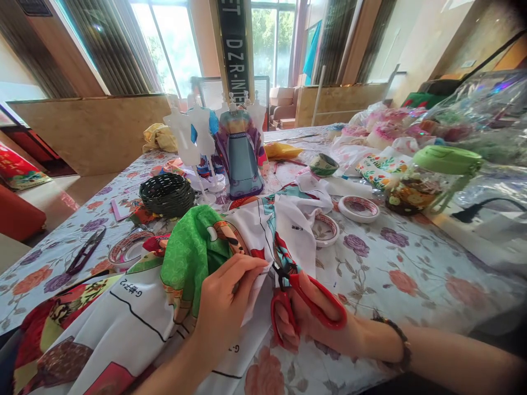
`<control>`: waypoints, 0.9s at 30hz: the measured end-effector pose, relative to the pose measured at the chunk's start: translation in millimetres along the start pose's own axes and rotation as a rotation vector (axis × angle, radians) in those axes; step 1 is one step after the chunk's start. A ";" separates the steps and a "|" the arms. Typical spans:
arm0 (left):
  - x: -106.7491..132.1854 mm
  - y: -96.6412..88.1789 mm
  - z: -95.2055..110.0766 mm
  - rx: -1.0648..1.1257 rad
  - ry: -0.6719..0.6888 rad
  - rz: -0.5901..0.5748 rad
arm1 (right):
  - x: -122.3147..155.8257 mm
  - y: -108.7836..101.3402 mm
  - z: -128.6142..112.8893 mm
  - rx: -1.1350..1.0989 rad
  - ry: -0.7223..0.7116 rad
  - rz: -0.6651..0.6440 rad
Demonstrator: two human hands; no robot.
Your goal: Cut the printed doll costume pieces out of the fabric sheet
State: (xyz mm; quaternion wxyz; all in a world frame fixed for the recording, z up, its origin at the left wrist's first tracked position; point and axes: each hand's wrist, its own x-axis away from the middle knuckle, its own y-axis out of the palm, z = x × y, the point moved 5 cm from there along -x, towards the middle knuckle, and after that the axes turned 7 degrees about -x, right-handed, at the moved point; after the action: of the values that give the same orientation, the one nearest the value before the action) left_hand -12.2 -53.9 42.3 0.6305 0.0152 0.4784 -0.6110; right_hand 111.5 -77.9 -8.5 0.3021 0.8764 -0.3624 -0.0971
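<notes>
Printed fabric is spread over the near part of the floral-covered desk, bunched in the middle, with its green part beside the left hand. A white edge of it is pinched between the thumb and fingers of that hand. One pair of red scissors is gripped by the right hand, its fingers passed through the handle loops; the dark blades are held at the pinched edge, just beyond the left fingertips.

On the desk, two white tape rolls can be counted to the right of the fabric, one nearer and one farther. One green-patterned roll is set behind them. To the left, one black basket and one pair of dark snips are seen. One green-lidded jar is placed at the right. One blue-and-purple doll dress is displayed among white dress forms, whose exact number cannot be told because they overlap.
</notes>
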 end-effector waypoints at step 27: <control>1.2 -1.7 5.7 0.074 0.084 -0.030 | -3.7 -7.6 11.7 -0.117 -0.042 -0.055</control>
State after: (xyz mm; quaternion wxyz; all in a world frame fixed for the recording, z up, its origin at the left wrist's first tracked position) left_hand -10.4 -58.7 45.6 0.5997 0.0570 0.4816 -0.6365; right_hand 108.7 -76.5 -22.6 0.3422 0.8646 -0.3382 -0.1447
